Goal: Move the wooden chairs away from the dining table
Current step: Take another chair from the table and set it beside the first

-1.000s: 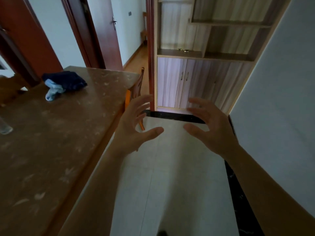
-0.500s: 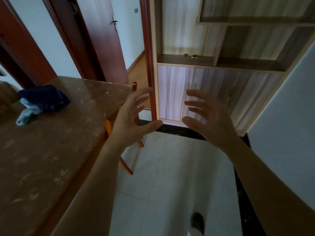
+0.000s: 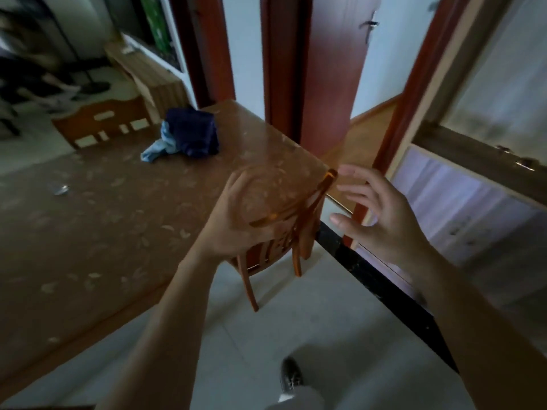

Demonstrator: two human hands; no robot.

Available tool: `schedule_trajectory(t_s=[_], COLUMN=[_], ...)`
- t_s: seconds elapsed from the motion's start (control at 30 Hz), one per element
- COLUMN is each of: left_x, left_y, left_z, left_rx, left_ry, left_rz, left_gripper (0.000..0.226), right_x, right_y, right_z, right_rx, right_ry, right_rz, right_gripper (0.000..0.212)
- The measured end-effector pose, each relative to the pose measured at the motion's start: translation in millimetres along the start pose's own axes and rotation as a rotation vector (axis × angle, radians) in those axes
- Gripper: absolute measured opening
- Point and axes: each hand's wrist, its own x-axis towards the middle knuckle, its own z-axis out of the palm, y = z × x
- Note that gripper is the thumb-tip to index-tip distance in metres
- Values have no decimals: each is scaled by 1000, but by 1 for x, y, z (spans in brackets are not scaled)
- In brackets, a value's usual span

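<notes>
A wooden chair [image 3: 299,232] is tucked under the near right corner of the brown dining table [image 3: 88,232], its curved top rail rising toward the corner. My left hand [image 3: 233,223] is at the near end of that rail, curled and motion-blurred, so its grip is unclear. My right hand [image 3: 381,214] hovers with fingers spread just right of the rail's far end, not touching it. The back of a second wooden chair [image 3: 103,122] shows beyond the table's far side.
A dark blue and light blue cloth [image 3: 189,134] and a small glass [image 3: 60,189] lie on the table. A wooden cabinet [image 3: 473,202] stands close on the right behind a black floor strip [image 3: 370,276]. A red-brown door [image 3: 325,69] is ahead. My shoe [image 3: 291,377] is on pale tiles.
I have stepped forward and turned left toward the table. Both hands have dropped onto the chair's top rail area; the chair, earlier mostly hidden behind my left hand, now shows legs and back.
</notes>
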Motion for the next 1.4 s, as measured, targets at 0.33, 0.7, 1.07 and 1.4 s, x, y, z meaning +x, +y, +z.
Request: schedule_trajectory(t_s=[0.33,0.7,1.07,1.4], left_x=[92,96,102,127], left_y=[-126,-217,-222,-139], left_z=[55,161,162,91], left_rx=[237,930,1021,1052], left_ry=[-85,-208,-238,-56], left_rz=[-260,-884,-859,-709], left_gripper=[86,38,28,37], right_x=[151,208,223,260], right_y=[142,298,308,212], right_z=[-4,71,81,55], right_rx=[-275,-795,-852,-783], right_ry=[-413,-1057,-1048,-913], right_rz=[-6,-222,-425,-542], right_gripper=[85,58,22,26])
